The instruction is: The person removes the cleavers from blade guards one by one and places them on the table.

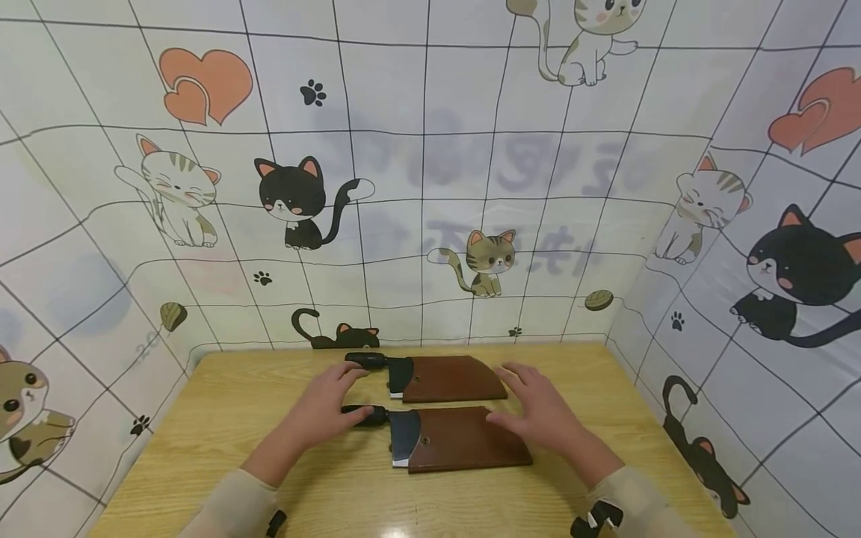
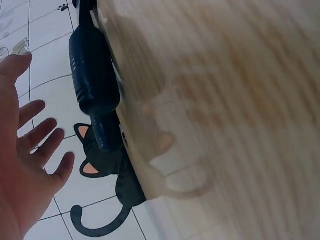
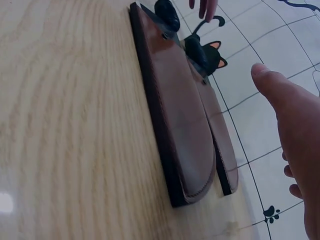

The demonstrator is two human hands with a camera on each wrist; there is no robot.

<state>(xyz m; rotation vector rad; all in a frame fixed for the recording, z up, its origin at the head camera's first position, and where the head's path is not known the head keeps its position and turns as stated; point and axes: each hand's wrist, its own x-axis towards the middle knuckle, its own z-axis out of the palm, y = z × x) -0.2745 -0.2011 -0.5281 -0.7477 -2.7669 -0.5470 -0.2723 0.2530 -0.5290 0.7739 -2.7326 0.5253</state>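
Two cleavers in brown leather sheaths lie one behind the other, black handles to the left. The far cleaver is smaller; the near cleaver has the broader sheath. A strip of blade shows beside each handle. My left hand hovers beside the handles with fingers spread, its thumb overlapping the near handle in the head view. In the left wrist view, a gap separates the hand from a black handle. By the sheaths' right ends is my right hand, fingers loosely extended and apart from the sheaths in its wrist view.
A light wooden table carries both cleavers. Behind it and at both sides stand white cloth walls with a grid and cartoon cats. A dark wrist strap sits on the right sleeve.
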